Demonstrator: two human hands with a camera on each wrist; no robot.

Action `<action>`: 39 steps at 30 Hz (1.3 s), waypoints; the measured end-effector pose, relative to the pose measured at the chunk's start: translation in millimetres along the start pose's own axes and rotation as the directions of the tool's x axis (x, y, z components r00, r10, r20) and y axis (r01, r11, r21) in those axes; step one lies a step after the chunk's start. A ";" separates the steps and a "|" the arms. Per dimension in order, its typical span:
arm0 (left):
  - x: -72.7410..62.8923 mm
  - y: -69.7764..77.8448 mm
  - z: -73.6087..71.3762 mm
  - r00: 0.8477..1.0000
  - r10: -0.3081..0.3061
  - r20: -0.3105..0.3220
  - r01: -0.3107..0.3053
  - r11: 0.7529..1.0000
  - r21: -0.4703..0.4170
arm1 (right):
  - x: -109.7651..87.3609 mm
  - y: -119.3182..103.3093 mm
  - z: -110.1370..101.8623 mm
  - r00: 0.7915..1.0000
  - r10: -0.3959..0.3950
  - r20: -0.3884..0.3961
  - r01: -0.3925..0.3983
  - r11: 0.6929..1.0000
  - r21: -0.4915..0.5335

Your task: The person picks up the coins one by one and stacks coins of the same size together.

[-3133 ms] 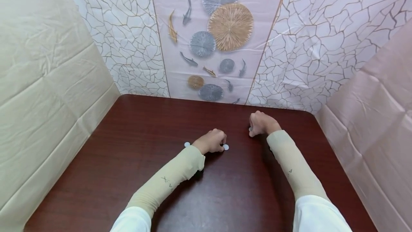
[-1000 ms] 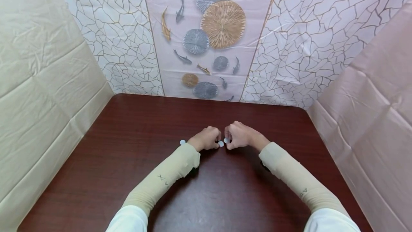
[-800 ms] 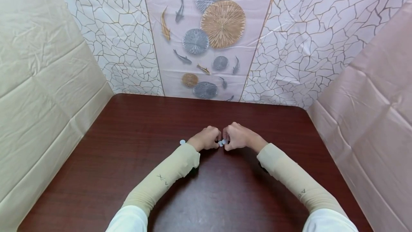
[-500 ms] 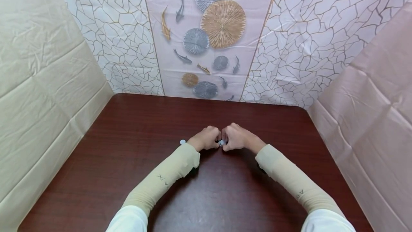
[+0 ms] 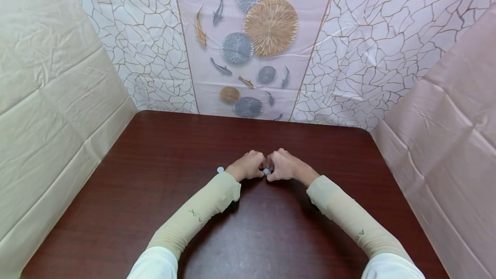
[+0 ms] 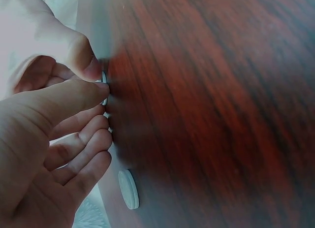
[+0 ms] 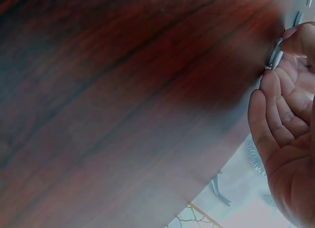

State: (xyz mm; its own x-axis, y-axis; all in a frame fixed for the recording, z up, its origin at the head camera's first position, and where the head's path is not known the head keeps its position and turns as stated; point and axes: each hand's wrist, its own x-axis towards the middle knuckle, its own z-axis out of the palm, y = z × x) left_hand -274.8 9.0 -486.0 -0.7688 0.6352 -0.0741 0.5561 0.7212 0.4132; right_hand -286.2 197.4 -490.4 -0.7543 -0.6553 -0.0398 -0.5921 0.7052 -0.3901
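Both hands meet near the middle of the table, fingertips almost touching. My left hand [image 5: 248, 165] curls in from the left, its thumb and fingers pinching the edge of a small pale coin-like disc [image 6: 104, 81]. Facing it, my right hand [image 5: 283, 165] pinches another pale coin-like disc [image 7: 275, 54] between thumb and fingertips. In the head view the discs overlap as one pale spot [image 5: 267, 171] between the hands, partly hidden by fingers. A loose pale disc [image 5: 220, 169] lies flat on the table just behind the left wrist.
The dark red-brown wooden table [image 5: 248, 236] runs back to a patterned cloth wall [image 5: 151, 46]. Beige cloth [image 5: 46, 98] hangs along the left side, pinkish cloth [image 5: 438, 141] along the right. The left wrist view shows a thick round disc [image 6: 129, 189] near the left fingers.
My right hand has come left and toward me from the back right, bringing its disc over to the one at my left fingertips. The left hand has stayed in place.
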 end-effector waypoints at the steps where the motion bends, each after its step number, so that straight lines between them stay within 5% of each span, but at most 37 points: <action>1: 0.0 -0.1 -0.2 1.000 0.000 0.000 0.000 1.000 0.000 | 0.0 0.0 0.1 1.000 0.002 -0.001 -0.002 1.000 0.000; 39: -3.7 -1.3 -0.4 0.999 -0.030 0.035 0.031 0.999 -0.029 | -3.8 2.1 -7.8 0.997 -0.019 0.075 0.012 0.995 0.096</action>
State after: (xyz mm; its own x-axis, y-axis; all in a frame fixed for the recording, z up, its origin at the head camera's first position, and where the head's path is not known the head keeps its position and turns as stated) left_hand -272.9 5.6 -486.0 -0.7736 0.6225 -0.1187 0.5222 0.7324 0.4369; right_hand -286.8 203.5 -483.8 -0.7193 -0.6872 -0.1016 -0.5708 0.6680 -0.4775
